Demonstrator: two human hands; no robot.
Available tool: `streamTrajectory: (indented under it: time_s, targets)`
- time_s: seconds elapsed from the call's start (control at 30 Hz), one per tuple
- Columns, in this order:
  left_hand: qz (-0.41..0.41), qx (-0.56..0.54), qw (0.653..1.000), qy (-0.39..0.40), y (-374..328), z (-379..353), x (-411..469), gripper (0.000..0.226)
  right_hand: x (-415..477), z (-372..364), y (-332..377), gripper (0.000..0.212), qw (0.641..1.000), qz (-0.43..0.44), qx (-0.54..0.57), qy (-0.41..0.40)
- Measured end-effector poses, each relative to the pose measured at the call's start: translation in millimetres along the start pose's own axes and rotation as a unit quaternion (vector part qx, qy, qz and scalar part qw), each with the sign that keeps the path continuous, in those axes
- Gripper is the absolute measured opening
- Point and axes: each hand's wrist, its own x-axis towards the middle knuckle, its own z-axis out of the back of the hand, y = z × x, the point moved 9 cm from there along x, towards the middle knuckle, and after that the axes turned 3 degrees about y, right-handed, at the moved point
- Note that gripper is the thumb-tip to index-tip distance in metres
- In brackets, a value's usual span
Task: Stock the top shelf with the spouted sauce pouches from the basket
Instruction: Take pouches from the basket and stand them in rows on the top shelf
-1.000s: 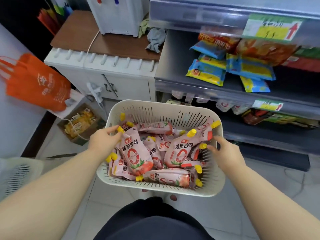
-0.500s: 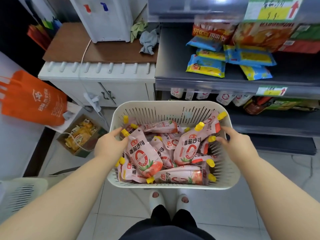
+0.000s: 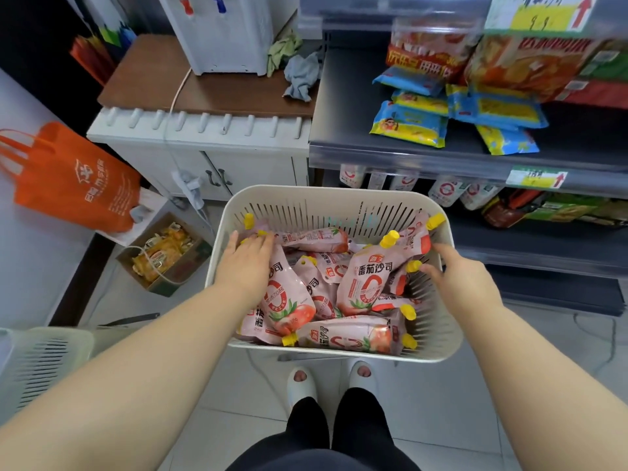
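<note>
A cream slotted basket (image 3: 441,341) stands in front of me, filled with several pink tomato sauce pouches with yellow spout caps. One large pouch (image 3: 368,283) leans upright in the middle; another (image 3: 287,300) lies at the left. My left hand (image 3: 246,263) rests palm down on the left pouches, fingers stretched toward the far-left corner. My right hand (image 3: 458,277) is inside the right wall, its fingertips touching a yellow cap (image 3: 413,266) without closing on it. The top shelf's front edge (image 3: 373,10) shows at the upper right.
Lower shelves (image 3: 390,154) at the right hold blue and yellow snack bags and white pouches. A white cabinet (image 3: 200,134) with a water dispenser stands at the left rear. An orange bag (image 3: 68,178), a cardboard box (image 3: 163,256) and a second basket (image 3: 44,362) lie left.
My view has tilted down and closer. My left hand has slid from the basket's left rim onto the pouches; my right hand has reached further in to a yellow cap.
</note>
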Motion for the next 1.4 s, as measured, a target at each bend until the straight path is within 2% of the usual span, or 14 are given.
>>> streamTrajectory:
  time_s: [0.07,0.23,0.3,0.37,0.53,0.67,0.77,0.8,0.9,1.0,1.1,1.17,1.27,1.4]
  targets:
    - [0.003,0.011,1.000,0.015,-1,10,7,0.066,-1,2,3,0.046,1.000,0.005,-0.004,0.004]
    - [-0.016,0.098,0.994,0.050,-8,40,12,0.030,-6,8,6,0.046,0.996,0.017,-0.081,-0.023]
    - [-0.031,0.059,0.997,0.036,-16,54,9,0.014,-10,14,8,0.046,0.993,0.025,-0.098,-0.064]
    - [-0.066,-0.008,0.997,0.024,-35,69,4,0.016,-15,26,11,0.047,0.989,0.040,-0.067,-0.126]
    - [-0.153,-0.095,0.984,0.009,-89,76,-15,0.016,-29,37,54,0.057,0.930,0.238,-0.091,-0.264]
    - [-0.103,-0.237,0.966,0.018,-82,56,-18,0.024,-22,13,78,0.043,0.926,0.276,-0.162,-0.199]
    - [-0.030,-0.347,0.937,0.010,-68,45,-22,0.076,-15,6,82,0.043,0.936,0.258,-0.168,-0.171]
    - [-0.005,-0.362,0.932,0.010,-63,40,-23,0.081,-14,5,84,0.043,0.936,0.260,-0.164,-0.170]
    - [0.038,-0.385,0.922,-0.002,-55,31,-25,0.063,-16,5,94,0.040,0.935,0.285,-0.154,-0.145]
    - [0.077,-0.428,0.899,-0.040,-47,26,-26,0.047,-13,-3,97,0.031,0.953,0.277,-0.101,-0.073]
    - [0.105,-0.468,0.877,-0.008,-43,14,-27,0.019,-7,-10,96,0.029,0.965,0.256,-0.051,-0.016]
    - [0.114,-0.459,0.881,0.014,-39,13,-27,0.017,-5,-11,98,0.031,0.969,0.243,-0.036,0.019]
    - [0.130,-0.454,0.882,-0.007,-24,22,-30,0.025,-4,-11,96,0.037,0.975,0.200,0.069,0.063]
    - [0.188,-0.611,0.766,-0.073,3,17,-43,0.028,-13,-22,92,0.040,0.948,0.121,0.282,0.086]
